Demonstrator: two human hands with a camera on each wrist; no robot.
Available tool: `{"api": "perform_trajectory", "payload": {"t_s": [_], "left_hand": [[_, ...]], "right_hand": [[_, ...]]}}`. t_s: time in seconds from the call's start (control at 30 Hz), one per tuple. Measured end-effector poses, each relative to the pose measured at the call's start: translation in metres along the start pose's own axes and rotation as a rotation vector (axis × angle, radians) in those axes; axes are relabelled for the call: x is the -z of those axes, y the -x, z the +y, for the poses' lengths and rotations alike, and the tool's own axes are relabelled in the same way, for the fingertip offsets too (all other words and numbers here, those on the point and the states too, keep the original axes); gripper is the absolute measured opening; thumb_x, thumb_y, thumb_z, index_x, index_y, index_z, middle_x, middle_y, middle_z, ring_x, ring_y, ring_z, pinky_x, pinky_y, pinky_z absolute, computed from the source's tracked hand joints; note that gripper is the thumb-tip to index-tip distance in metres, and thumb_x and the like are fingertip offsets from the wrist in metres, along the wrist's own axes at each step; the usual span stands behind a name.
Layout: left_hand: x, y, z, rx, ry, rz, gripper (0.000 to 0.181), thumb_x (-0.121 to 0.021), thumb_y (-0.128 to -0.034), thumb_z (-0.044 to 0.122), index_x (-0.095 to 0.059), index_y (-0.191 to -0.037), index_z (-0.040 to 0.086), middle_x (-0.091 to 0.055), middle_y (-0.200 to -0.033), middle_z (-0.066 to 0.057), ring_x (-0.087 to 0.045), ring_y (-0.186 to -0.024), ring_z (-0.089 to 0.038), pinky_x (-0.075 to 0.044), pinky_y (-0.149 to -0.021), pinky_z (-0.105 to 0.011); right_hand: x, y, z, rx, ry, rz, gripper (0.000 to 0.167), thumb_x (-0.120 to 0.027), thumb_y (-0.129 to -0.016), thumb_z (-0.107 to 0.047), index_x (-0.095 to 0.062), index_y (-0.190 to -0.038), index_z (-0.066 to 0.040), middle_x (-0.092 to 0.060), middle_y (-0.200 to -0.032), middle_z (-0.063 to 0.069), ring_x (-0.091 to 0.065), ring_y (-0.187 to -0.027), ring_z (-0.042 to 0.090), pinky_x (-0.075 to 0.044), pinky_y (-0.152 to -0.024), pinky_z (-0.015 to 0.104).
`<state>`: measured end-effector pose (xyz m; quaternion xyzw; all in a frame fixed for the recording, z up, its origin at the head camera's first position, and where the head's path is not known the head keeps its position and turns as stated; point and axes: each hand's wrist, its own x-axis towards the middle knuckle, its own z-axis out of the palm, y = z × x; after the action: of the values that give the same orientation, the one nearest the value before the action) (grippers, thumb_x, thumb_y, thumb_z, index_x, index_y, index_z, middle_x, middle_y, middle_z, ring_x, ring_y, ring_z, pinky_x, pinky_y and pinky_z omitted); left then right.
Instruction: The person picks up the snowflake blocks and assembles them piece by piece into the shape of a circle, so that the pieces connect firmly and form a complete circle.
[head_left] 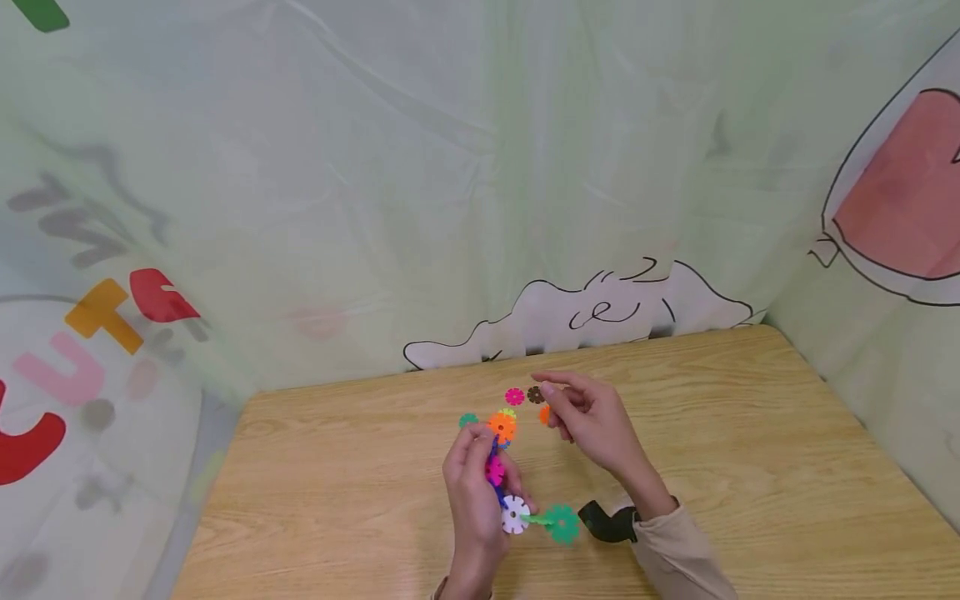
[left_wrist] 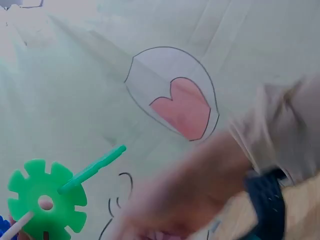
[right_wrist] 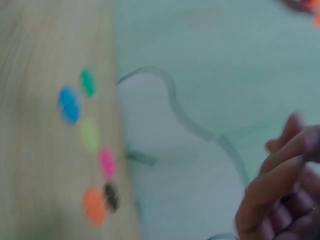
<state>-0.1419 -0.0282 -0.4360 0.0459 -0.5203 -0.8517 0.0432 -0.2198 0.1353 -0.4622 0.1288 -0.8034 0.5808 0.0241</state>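
Note:
My left hand (head_left: 474, 498) grips a chain of joined, notched plastic discs. An orange disc (head_left: 501, 427) tops the chain, with blue and pink pieces (head_left: 495, 471) by the palm. Lower down, a white disc (head_left: 514, 515) links through a light green one to a green disc (head_left: 562, 523), which looks large in the left wrist view (left_wrist: 31, 192). To the right of the chain, my right hand (head_left: 596, 421) is raised with fingers partly bent, no piece visible in it. In the right wrist view, that hand (right_wrist: 282, 195) appears at the lower right.
Loose discs lie near the wooden table's (head_left: 322, 483) back edge: teal (right_wrist: 87, 82), blue (right_wrist: 69, 104), yellow-green (right_wrist: 90, 135), pink (right_wrist: 107, 162), dark brown (right_wrist: 111, 196) and orange (right_wrist: 94, 206). A printed curtain (head_left: 375, 208) hangs behind and beside the table. A black strap (head_left: 611, 523) is on the right wrist.

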Motion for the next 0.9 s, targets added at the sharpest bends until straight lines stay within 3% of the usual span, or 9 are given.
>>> {"api": "perform_trajectory", "payload": {"t_s": [0.1, 0.17, 0.27, 0.33, 0.43, 0.53, 0.7, 0.8, 0.9], "left_hand": [[0.004, -0.003, 0.002, -0.009, 0.020, 0.014, 0.023, -0.044, -0.1089, 0.016, -0.048, -0.089, 0.007, -0.054, -0.052, 0.002, -0.055, -0.036, -0.009, -0.050, -0.035, -0.025], [0.006, -0.004, 0.003, -0.012, 0.034, 0.022, 0.023, -0.043, -0.1086, 0.015, -0.047, -0.087, 0.006, -0.055, -0.054, 0.002, -0.055, -0.036, -0.009, -0.050, -0.035, -0.025], [0.009, -0.006, 0.005, -0.025, 0.034, 0.031, 0.025, -0.043, -0.1087, 0.015, -0.046, -0.086, 0.004, -0.056, -0.055, 0.001, -0.055, -0.036, -0.009, -0.050, -0.034, -0.025], [0.011, -0.007, 0.006, -0.032, 0.026, 0.032, 0.027, -0.043, -0.1089, 0.015, -0.044, -0.087, 0.000, -0.056, -0.056, 0.000, -0.055, -0.036, -0.009, -0.050, -0.034, -0.025], [0.012, -0.008, 0.008, -0.041, 0.005, 0.028, 0.030, -0.044, -0.1092, 0.015, -0.042, -0.088, -0.006, -0.056, -0.056, -0.001, -0.054, -0.036, -0.009, -0.050, -0.034, -0.025], [0.012, -0.007, 0.010, -0.049, -0.003, 0.015, 0.028, -0.044, -0.1089, 0.014, -0.044, -0.089, -0.006, -0.058, -0.057, -0.001, -0.056, -0.036, -0.009, -0.050, -0.035, -0.024], [0.011, -0.005, 0.011, -0.054, -0.005, -0.018, 0.023, -0.045, -0.1089, 0.014, -0.049, -0.089, 0.003, -0.061, -0.058, 0.000, -0.058, -0.038, -0.009, -0.051, -0.036, -0.023], [0.011, -0.003, 0.012, -0.052, -0.009, -0.026, 0.023, -0.044, -0.1089, 0.015, -0.049, -0.089, 0.004, -0.062, -0.059, 0.000, -0.058, -0.038, -0.008, -0.052, -0.037, -0.023], [0.010, -0.002, 0.013, -0.053, -0.011, -0.028, 0.022, -0.044, -0.1090, 0.014, -0.050, -0.089, 0.005, -0.062, -0.059, 0.000, -0.058, -0.038, -0.008, -0.052, -0.037, -0.023]], "right_hand": [[-0.006, -0.008, 0.027, -0.060, 0.239, 0.066, 0.030, -0.070, -0.103, -0.018, -0.072, -0.130, -0.007, -0.073, -0.087, 0.009, -0.058, -0.067, 0.012, -0.047, -0.057, 0.024], [-0.012, -0.010, 0.043, -0.088, 0.360, 0.040, 0.036, -0.073, -0.100, -0.017, -0.070, -0.134, -0.006, -0.073, -0.105, 0.015, -0.059, -0.073, 0.014, -0.049, -0.064, 0.027], [-0.021, -0.010, 0.061, -0.120, 0.457, -0.024, 0.041, -0.075, -0.099, -0.017, -0.068, -0.138, -0.006, -0.064, -0.125, 0.024, -0.059, -0.076, 0.016, -0.051, -0.069, 0.033], [-0.025, -0.009, 0.067, -0.137, 0.496, -0.046, 0.039, -0.075, -0.098, -0.016, -0.069, -0.135, -0.006, -0.059, -0.128, 0.025, -0.059, -0.078, 0.019, -0.054, -0.073, 0.040], [-0.027, -0.009, 0.070, -0.142, 0.558, -0.044, 0.028, -0.079, -0.095, -0.014, -0.073, -0.121, -0.004, -0.064, -0.121, 0.021, -0.063, -0.088, 0.025, -0.057, -0.083, 0.049], [-0.024, -0.010, 0.070, -0.173, 0.588, -0.049, 0.024, -0.082, -0.092, -0.015, -0.073, -0.112, -0.005, -0.068, -0.109, 0.014, -0.065, -0.097, 0.029, -0.058, -0.087, 0.051], [-0.018, -0.010, 0.069, -0.235, 0.557, -0.061, 0.026, -0.084, -0.090, -0.015, -0.067, -0.109, -0.006, -0.068, -0.099, 0.009, -0.064, -0.090, 0.026, -0.057, -0.082, 0.045], [-0.014, -0.011, 0.066, -0.219, 0.501, -0.055, 0.025, -0.082, -0.091, -0.011, -0.066, -0.110, -0.007, -0.068, -0.094, 0.006, -0.062, -0.084, 0.021, -0.056, -0.077, 0.037], [-0.008, -0.010, 0.048, -0.144, 0.420, -0.004, 0.023, -0.081, -0.092, -0.007, -0.069, -0.113, -0.005, -0.071, -0.092, 0.005, -0.066, -0.082, 0.018, -0.057, -0.074, 0.031]]}}
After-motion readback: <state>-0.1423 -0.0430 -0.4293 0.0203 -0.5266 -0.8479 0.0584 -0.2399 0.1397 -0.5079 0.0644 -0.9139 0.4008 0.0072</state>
